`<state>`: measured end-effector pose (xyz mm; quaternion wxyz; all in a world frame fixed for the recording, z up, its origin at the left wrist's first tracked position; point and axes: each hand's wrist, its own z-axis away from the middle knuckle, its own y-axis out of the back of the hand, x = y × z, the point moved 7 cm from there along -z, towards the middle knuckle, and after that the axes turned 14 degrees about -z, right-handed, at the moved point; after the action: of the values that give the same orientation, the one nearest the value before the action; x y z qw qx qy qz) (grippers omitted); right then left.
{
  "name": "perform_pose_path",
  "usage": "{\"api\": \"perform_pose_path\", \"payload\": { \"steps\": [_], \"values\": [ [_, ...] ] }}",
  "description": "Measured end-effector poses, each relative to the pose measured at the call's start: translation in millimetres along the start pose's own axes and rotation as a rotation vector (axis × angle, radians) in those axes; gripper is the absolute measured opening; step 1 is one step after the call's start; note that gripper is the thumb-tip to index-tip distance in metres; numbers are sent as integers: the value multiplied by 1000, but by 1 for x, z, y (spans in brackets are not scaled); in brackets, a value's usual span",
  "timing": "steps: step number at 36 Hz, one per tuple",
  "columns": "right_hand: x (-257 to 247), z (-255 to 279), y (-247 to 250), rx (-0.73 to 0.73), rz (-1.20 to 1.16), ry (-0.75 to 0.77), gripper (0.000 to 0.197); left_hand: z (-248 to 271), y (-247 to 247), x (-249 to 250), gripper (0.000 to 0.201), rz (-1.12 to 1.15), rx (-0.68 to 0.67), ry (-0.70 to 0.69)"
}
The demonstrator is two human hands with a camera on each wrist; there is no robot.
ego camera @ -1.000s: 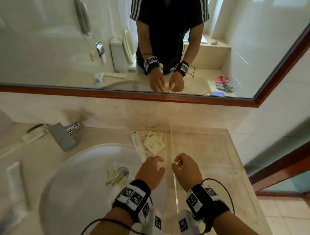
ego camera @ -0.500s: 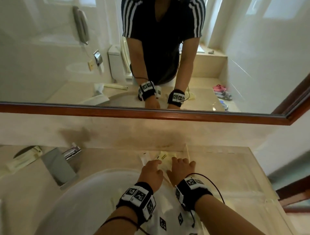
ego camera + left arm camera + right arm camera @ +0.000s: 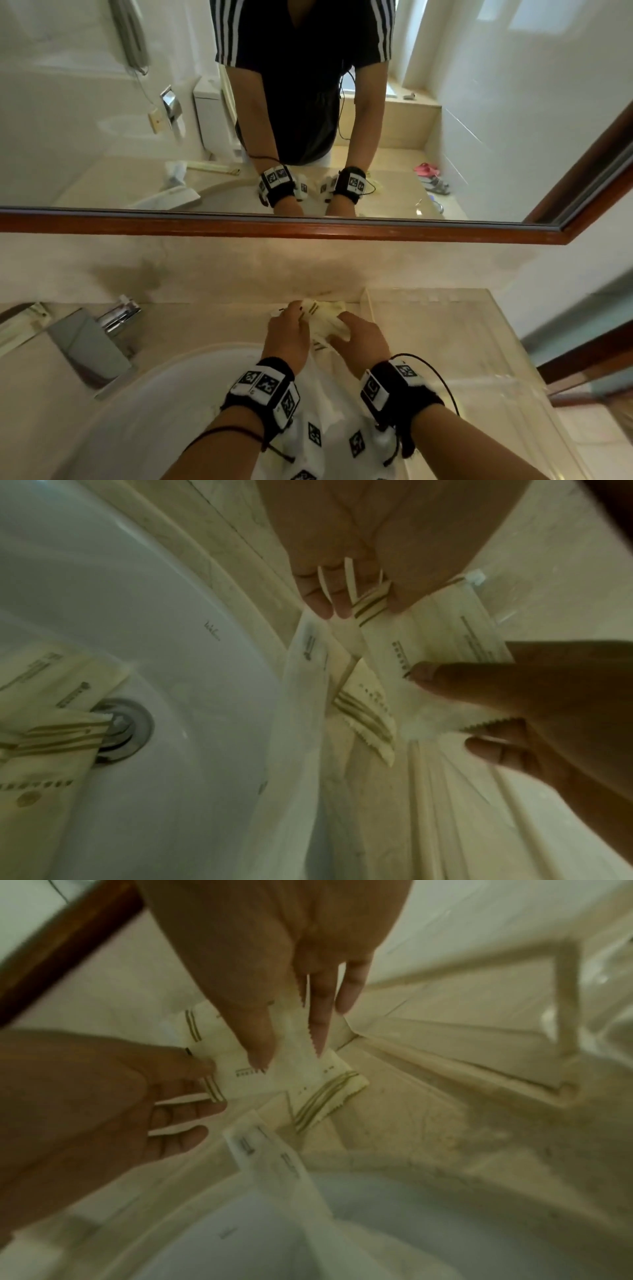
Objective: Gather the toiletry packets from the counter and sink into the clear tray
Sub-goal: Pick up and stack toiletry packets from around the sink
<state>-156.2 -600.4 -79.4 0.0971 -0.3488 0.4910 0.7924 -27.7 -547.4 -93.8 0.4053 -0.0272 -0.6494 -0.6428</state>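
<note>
The packets point(image 3: 441, 642) are pinched by both the left hand point(image 3: 286, 337) and right hand point(image 3: 363, 339) (2 grips, thin foil); several could slip onto the counter point(image 3: 205, 322) beside the tray point(image 3: 479, 342)

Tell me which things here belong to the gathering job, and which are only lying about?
Belong to the job:
- packets on the counter, under both hands
- packets by the drain
- tray
- left hand, right hand

Lying about:
- faucet
- mirror
</note>
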Motion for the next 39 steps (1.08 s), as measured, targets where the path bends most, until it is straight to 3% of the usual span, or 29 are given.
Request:
{"api": "perform_pose_path", "payload": {
  "steps": [3,6,9,11,15,17,22,26,28,33,39],
  "values": [
    [-1,17,21,90,-204,-7,37,11,21,14,18,52,67,-79],
    [8,43,40,191,-473,-40,26,37,38,34,32,116,44,-128],
    [26,73,49,220,-738,-114,34,69,40,46,20,207,6,-123],
    [41,95,57,227,-856,-156,36,91,34,53,10,293,-16,-99],
    [81,143,84,246,-971,-240,39,133,6,81,25,410,-72,-81],
    [107,168,95,264,-1012,-309,35,151,-20,97,23,392,-151,-87],
    [170,211,110,304,-986,-470,27,183,-82,135,28,332,-288,-156],
    [211,218,115,383,-947,-503,9,194,-117,158,22,233,-354,-219],
    [226,213,117,431,-930,-493,17,193,-130,168,17,201,-382,-237],
    [250,188,119,502,-846,-486,32,185,-151,183,34,146,-430,-172],
    [256,160,121,588,-608,-490,33,173,-161,185,32,83,-362,-165]
  ]
}}
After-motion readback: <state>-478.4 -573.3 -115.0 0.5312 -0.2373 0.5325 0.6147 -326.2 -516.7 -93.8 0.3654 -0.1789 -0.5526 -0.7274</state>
